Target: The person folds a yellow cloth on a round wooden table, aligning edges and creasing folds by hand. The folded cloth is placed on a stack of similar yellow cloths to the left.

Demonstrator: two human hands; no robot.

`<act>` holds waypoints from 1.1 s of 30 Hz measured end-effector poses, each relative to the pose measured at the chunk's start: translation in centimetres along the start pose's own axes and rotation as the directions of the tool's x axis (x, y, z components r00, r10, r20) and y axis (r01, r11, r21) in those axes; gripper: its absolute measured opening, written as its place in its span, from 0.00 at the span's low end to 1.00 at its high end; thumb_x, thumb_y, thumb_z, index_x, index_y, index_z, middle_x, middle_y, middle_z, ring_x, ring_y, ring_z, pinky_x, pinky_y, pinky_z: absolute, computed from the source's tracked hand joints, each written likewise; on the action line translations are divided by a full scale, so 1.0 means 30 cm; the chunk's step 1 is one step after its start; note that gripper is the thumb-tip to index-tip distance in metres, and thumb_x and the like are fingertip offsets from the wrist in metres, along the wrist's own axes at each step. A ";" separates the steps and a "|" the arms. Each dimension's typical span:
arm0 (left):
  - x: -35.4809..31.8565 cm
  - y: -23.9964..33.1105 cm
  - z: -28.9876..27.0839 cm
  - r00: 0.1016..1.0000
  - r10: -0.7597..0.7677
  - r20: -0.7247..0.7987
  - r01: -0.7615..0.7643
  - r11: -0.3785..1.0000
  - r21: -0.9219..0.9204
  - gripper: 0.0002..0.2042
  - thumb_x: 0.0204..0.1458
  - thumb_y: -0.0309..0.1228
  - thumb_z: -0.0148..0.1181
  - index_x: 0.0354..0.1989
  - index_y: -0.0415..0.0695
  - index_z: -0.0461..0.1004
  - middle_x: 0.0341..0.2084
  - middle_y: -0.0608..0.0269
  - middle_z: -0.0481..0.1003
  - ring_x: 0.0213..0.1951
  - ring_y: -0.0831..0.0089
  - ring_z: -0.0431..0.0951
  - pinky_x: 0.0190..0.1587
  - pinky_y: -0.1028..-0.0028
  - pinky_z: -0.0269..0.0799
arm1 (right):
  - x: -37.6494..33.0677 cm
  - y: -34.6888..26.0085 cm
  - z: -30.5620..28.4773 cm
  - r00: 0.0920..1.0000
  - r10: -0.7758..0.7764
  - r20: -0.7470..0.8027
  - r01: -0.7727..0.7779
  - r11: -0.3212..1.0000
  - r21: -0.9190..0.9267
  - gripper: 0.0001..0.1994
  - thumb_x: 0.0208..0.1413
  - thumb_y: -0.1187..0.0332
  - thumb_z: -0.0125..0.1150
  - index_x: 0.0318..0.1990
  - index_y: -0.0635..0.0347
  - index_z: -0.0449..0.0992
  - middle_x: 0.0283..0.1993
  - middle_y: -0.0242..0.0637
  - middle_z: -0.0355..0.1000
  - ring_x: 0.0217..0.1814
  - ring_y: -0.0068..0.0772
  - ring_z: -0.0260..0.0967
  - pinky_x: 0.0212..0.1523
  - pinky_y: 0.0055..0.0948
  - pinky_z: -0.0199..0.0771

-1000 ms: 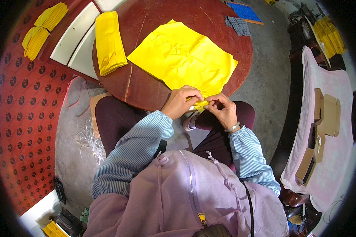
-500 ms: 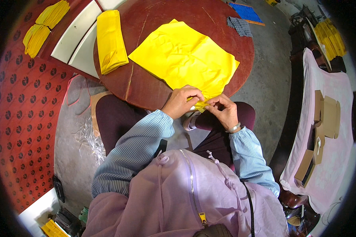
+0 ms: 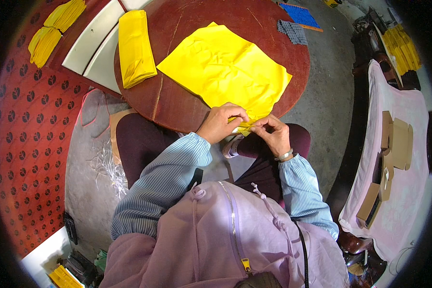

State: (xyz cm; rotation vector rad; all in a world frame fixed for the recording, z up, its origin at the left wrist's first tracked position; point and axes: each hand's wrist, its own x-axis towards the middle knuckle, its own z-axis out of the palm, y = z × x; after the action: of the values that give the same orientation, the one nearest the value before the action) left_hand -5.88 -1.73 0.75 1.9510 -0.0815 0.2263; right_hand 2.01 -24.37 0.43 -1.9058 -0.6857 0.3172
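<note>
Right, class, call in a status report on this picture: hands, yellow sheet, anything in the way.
Left hand and right hand both pinching the near corner of the yellow sheet. Sheet spread on round table. Folded yellow stack lies apart; nothing obstructing.

round dark red table point(image 3: 177, 96) bears yellow sheet point(image 3: 225, 72), folded yellow stack point(image 3: 135, 48).

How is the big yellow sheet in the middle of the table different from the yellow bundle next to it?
The yellow sheet lies spread open and crinkled; the yellow bundle is folded into a narrow stack. Both hands, left hand and right hand, pinch the sheet's near corner; nobody touches the bundle. Both are the same bright yellow and lie on the round table.
</note>
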 end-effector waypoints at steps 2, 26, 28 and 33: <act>0.000 0.001 -0.001 1.000 0.006 0.002 -0.006 1.000 0.000 0.05 0.58 0.24 0.63 0.40 0.40 0.82 0.43 0.52 0.84 0.48 0.55 0.83 0.55 0.62 0.78 | 0.001 0.002 0.001 1.000 -0.008 -0.011 0.008 1.000 -0.009 0.08 0.53 0.73 0.80 0.37 0.63 0.85 0.33 0.28 0.79 0.32 0.17 0.71 0.36 0.22 0.75; 0.000 0.019 -0.006 0.999 -0.030 0.031 0.030 0.999 -0.019 0.05 0.59 0.25 0.62 0.40 0.41 0.82 0.43 0.54 0.84 0.49 0.57 0.83 0.56 0.62 0.77 | 0.001 0.012 -0.001 1.000 -0.009 -0.026 0.009 1.000 -0.004 0.09 0.52 0.73 0.80 0.37 0.63 0.85 0.33 0.28 0.79 0.31 0.16 0.70 0.35 0.21 0.74; 0.000 0.022 -0.010 0.999 -0.019 0.039 0.019 1.000 -0.020 0.05 0.59 0.26 0.63 0.41 0.41 0.82 0.43 0.55 0.84 0.49 0.57 0.83 0.56 0.62 0.77 | 0.001 0.013 -0.001 1.000 -0.012 -0.027 0.012 1.000 0.000 0.09 0.52 0.72 0.80 0.38 0.63 0.85 0.33 0.28 0.79 0.31 0.16 0.70 0.35 0.21 0.74; -0.001 0.025 -0.016 0.999 -0.010 0.050 0.011 1.000 -0.018 0.06 0.57 0.26 0.65 0.41 0.41 0.82 0.43 0.55 0.83 0.49 0.57 0.83 0.56 0.62 0.77 | 0.000 0.012 -0.002 1.000 0.002 -0.021 -0.002 1.000 0.008 0.09 0.52 0.72 0.80 0.38 0.63 0.85 0.33 0.28 0.78 0.30 0.16 0.70 0.34 0.21 0.73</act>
State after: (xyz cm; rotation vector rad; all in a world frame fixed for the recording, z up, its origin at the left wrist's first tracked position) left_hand -6.08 -1.58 1.58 1.9389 -0.1053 0.1690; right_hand 2.17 -24.51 0.14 -1.8996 -0.6678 0.3002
